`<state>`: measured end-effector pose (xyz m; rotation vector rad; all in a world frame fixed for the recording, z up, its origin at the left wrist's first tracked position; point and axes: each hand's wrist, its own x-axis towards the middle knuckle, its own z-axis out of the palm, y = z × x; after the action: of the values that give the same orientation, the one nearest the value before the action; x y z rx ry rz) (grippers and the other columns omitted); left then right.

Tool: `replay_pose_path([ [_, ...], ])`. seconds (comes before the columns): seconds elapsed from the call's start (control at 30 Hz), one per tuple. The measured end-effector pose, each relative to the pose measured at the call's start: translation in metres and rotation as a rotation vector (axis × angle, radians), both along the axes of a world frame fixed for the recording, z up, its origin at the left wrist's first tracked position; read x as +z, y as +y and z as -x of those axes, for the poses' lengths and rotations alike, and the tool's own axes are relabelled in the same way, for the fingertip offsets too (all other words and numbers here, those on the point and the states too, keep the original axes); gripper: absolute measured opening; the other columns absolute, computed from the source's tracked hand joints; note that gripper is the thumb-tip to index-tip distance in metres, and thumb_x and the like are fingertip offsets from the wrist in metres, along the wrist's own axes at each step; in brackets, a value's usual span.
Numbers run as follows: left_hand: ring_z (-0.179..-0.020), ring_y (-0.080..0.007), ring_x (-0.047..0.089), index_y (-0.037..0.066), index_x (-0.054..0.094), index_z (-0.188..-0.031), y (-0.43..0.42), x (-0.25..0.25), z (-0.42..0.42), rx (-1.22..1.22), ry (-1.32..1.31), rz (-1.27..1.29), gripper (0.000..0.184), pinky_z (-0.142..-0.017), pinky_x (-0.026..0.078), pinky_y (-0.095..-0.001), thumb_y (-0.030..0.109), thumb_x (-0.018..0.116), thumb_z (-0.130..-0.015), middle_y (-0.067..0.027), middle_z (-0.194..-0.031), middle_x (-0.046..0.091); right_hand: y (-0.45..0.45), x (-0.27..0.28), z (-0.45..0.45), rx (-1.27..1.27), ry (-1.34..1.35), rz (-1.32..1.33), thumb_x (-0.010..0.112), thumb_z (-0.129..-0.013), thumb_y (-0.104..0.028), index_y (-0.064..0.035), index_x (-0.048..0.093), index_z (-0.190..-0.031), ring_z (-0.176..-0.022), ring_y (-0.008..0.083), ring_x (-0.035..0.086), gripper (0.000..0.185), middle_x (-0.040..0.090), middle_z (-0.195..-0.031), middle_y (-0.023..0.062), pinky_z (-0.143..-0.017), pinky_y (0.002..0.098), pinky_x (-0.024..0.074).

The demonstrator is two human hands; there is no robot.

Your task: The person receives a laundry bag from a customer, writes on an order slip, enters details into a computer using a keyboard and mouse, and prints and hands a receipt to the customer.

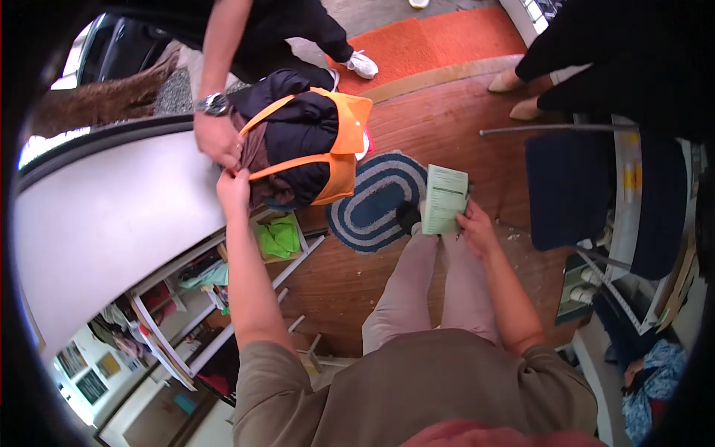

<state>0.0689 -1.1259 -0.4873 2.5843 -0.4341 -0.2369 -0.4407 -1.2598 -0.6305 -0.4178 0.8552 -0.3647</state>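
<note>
An orange tote bag (347,127) with orange straps, full of dark clothes (302,123), sits at the end of the white counter. My left hand (234,192) is closed at its near side, gripping brown cloth (257,153) beside a strap. Right above it, touching or almost touching, another person's hand (217,140) with a metal watch holds the same cloth. Over my knees, my right hand (478,226) is closed on the edge of a pale green receipt pad (445,200) with printed lines; the print is too small to read.
A white counter (119,201) runs along the left, with cluttered shelves and a bright green cloth (279,237) below. A blue-grey oval rug (350,216) lies on the wood floor before me. Dark blue chairs (566,190) stand right. Another person's shoes (526,109) are near the orange mat (424,45).
</note>
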Motion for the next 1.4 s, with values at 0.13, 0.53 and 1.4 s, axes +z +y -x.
replay_pose_path([
  [0.13,-0.077,-0.0147,0.056,-0.006,0.065,-0.097,0.007,0.021,0.013,-0.072,0.075,0.093,0.026,-0.071,0.046,-0.0302,0.011,0.061,-0.077,-0.0053,-0.086,0.064,0.01,-0.03,-0.008,0.023,0.052,-0.009,0.055,-0.093,0.005,-0.0013,0.043,-0.144,-0.12,0.0161,0.058,0.052,0.062,-0.131,0.0073,-0.105,0.0304,0.0421],
  [0.53,-0.072,-0.0082,0.053,-0.001,0.066,-0.096,0.058,0.023,-0.011,0.121,0.252,0.042,0.028,-0.066,0.04,-0.0225,-0.009,0.046,-0.078,-0.0005,-0.084,0.062,-0.002,-0.028,0.031,0.017,0.158,-0.105,0.053,-0.094,0.005,-0.0023,0.049,-0.138,-0.119,0.0159,0.058,0.045,0.063,-0.129,0.0071,-0.104,0.0302,0.0434],
  [1.4,-0.078,-0.0389,0.066,0.003,0.064,-0.086,-0.082,0.105,0.221,-0.471,0.092,0.271,0.018,-0.069,0.054,-0.0465,0.012,0.073,-0.073,-0.0172,-0.085,0.065,-0.07,0.162,-0.165,0.304,-0.834,-0.469,0.048,-0.103,-0.035,-0.0067,0.042,-0.147,-0.128,0.0311,0.054,0.053,0.053,-0.143,0.0121,-0.109,0.0465,0.0431],
])
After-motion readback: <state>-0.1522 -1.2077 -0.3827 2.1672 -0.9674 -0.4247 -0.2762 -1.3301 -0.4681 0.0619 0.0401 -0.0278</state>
